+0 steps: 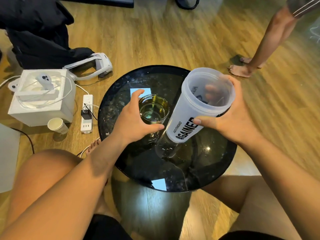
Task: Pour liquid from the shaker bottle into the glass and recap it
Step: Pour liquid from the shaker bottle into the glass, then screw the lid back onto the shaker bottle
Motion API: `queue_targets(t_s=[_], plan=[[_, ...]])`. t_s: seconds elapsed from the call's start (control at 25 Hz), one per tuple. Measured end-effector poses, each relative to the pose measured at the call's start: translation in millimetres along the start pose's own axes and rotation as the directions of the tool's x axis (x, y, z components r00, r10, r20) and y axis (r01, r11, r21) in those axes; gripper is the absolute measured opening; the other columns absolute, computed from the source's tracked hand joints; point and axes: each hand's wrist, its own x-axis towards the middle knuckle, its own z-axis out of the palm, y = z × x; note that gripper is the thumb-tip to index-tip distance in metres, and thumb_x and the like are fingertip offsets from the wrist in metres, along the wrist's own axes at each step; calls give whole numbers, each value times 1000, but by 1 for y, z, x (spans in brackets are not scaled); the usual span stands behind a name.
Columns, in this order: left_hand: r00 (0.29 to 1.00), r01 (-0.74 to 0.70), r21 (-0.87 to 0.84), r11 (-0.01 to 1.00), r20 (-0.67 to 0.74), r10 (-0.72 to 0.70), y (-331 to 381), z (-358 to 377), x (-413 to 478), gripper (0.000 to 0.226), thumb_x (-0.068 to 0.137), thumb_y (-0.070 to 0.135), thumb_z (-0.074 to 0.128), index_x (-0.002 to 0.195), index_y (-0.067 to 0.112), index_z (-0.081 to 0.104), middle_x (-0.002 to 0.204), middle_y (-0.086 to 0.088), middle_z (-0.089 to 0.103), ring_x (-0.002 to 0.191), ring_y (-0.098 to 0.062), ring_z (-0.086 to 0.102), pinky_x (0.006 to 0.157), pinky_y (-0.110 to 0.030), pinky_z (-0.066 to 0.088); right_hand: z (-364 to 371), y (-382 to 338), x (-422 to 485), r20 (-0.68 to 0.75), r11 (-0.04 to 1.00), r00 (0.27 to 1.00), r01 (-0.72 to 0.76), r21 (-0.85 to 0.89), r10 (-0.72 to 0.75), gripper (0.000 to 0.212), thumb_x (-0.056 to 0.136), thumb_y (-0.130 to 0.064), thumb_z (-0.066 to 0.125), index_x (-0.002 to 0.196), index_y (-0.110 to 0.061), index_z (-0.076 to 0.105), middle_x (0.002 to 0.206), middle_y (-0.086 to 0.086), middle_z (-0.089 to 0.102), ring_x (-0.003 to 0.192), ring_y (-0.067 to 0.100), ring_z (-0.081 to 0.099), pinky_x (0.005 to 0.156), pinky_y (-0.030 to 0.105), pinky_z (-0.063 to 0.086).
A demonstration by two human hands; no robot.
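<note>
As left hand (pixel 130 118) cups glass (pixel 154 110), shaker (pixel 182 116) gripped

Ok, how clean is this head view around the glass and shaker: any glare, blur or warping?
Head view: glass and shaker bottle are fairly sharp and evenly lit; the glossy black table shows a bright glare spot on the bottle's near side; floor and a standing person's legs at upper right are smeared; wide-angle bending curves the floorboards near the edges.

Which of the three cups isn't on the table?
The white paper cup, standing on the floor beside the power strip. The left hand grips the glass and the right hand the shaker bottle, both over the black table.
</note>
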Motion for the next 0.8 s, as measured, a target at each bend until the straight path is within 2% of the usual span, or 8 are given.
queue_targets(t_s=[0.08,0.2,0.28,0.4,0.48,0.56,0.64,0.8], plan=[[1000,1,-22,1000,8,-1,-1,0,-1,119,55,51,95,146,39,21,142,1,49,125,-11,49,99,-23,39,-1,1,-2,1,1000,1000,6,-5,-6,105,54,-49,93,136,-25,33,143,0,44,130,20,49,100,38,48],[1000,-9,-46,999,18,10,1,-2,-8,124,53,49,97,149,39,19,136,10,46,120,-2,45,93,-7,31,-2,1,-2,-14,999,1000,-8,-32,7,104,51,-55,93,134,-39,33,139,-16,48,129,16,51,101,45,47],[1000,-22,-60,998,-11,21,5,-6,-15,126,54,45,98,152,32,20,142,6,44,127,-6,43,103,-15,35,-1,2,-3,-20,998,1000,-9,-57,8,107,50,-59,92,135,-35,32,139,-11,49,128,17,52,101,49,47],[979,-117,-12,993,-169,113,28,-17,-27,120,58,35,98,152,13,28,148,-8,44,136,-20,43,115,-43,35,-4,1,-1,2,995,1000,-14,-104,15,111,49,-64,89,136,-25,30,137,-5,49,126,17,53,100,50,47],[927,-265,54,963,-259,270,51,-26,-32,108,63,35,96,147,1,36,142,-12,51,132,-23,49,112,-43,39,-9,-2,-1,28,996,999,-34,-88,37,108,49,-64,89,134,-31,31,135,-10,50,126,14,52,100,48,47],[884,-386,51,921,-264,385,81,-28,-32,102,67,42,91,142,-4,40,137,-13,54,129,-22,52,110,-40,42,-15,-4,-2,60,996,997,-44,-77,48,102,50,-63,90,130,-40,31,133,-15,50,127,8,50,101,40,48],[904,-390,-56,919,-212,371,111,-22,-27,107,64,51,88,143,-2,39,141,-11,51,132,-20,50,111,-37,41,-18,-6,-5,81,996,995,-55,-68,60,101,51,-61,90,130,-42,31,133,-17,49,128,4,48,101,35,48],[980,-196,-227,954,-70,185,150,5,-16,131,52,54,96,154,14,25,152,-5,43,141,-16,41,115,-38,36,-22,-9,-4,159,992,982,-91,-93,105,110,49,-52,92,136,-38,27,136,-13,48,131,1,44,106,39,44]])
